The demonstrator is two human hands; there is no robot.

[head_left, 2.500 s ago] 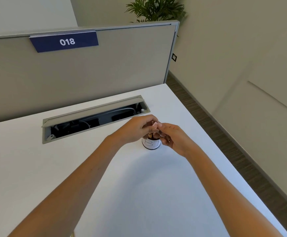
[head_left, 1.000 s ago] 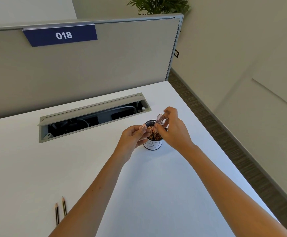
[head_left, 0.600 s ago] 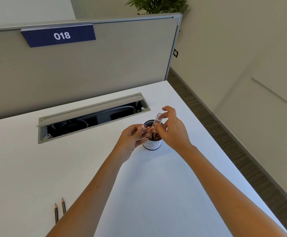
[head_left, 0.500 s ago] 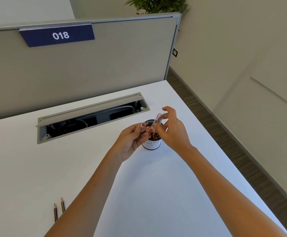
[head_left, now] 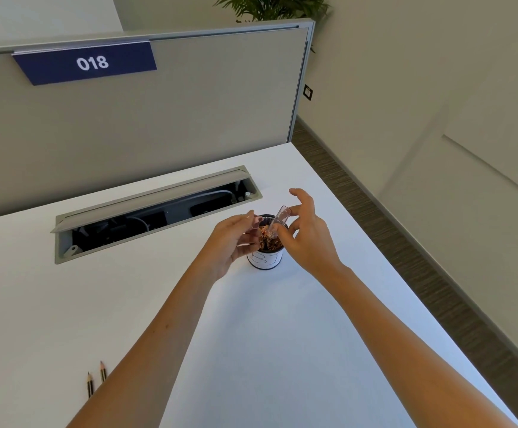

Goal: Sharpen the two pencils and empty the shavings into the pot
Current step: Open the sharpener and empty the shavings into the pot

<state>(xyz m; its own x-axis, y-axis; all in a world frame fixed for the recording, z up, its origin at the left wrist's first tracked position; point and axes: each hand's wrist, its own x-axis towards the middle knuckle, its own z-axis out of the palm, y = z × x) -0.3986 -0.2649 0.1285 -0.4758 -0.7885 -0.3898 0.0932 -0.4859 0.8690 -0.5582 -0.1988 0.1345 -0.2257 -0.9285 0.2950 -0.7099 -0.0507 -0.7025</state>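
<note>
Fingers [head_left: 285, 237] of right hand [head_left: 308, 239] pinch a clear sharpener casing [head_left: 278, 220], tilted over the pot [head_left: 266, 257]; index raised. Left hand [head_left: 231, 242] curls around a clear piece at the rim. Shavings [head_left: 268, 239] fill pot. Two pencils [head_left: 95, 379] lie near-left on desk [head_left: 267, 350].

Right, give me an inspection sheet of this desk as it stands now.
Surface: white desk, bare in the middle.
Job's things: two pencils lie side by side near the desk's near left edge, tips pointing away; pot holds brown shavings.
Clutter: nothing seen.
Hands: left hand holds a clear piece at the pot's rim; right hand tilts a clear sharpener case over the pot, with some fingers spread.
Cables: pale cables in the open cable tray set into the desk.
Surroundings: grey partition with sign 018, plant behind it, beige wall on the right.
</note>
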